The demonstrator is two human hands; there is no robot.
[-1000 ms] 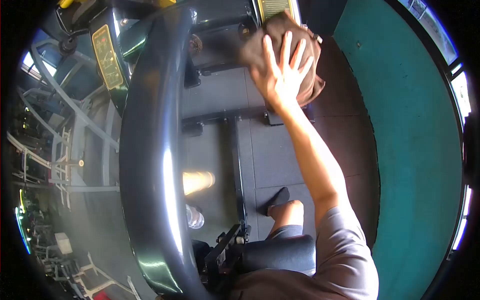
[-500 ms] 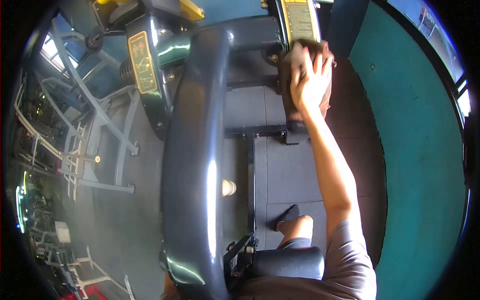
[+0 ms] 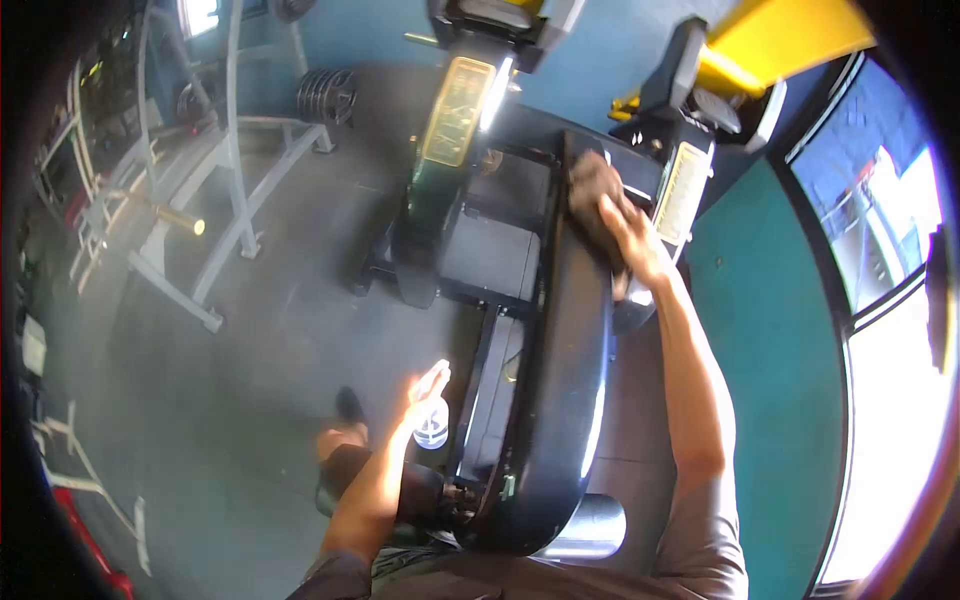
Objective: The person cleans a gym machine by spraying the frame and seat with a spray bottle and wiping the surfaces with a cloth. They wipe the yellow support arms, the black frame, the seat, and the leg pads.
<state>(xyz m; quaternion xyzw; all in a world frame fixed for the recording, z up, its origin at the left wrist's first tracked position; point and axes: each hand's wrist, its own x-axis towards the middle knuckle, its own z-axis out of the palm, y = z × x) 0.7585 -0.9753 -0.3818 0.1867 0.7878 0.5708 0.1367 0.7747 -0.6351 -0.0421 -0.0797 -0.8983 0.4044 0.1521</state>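
A long black padded bench (image 3: 560, 400) runs away from me through the middle of the view. On its far end my right hand (image 3: 635, 235) presses a brown cloth (image 3: 594, 205), with the fingers closed over it. The hand and cloth are a little blurred. To the left of the bench, my left hand (image 3: 424, 392) is wrapped round a clear bottle (image 3: 431, 430). Only the bottle's lower part shows below the fingers, and its top is hidden or washed out by glare.
Two machine uprights with gold instruction plates (image 3: 458, 112) stand beyond the bench. A yellow panel (image 3: 790, 40) is at top right. A teal wall (image 3: 765, 350) with windows borders the right. A grey rack (image 3: 235, 150) and weight plates (image 3: 326, 97) are at left.
My view has turned, and the bench now appears further right. My right hand and cloth moved from the machine's right upright onto the bench pad. My left hand with the bottle came into view.
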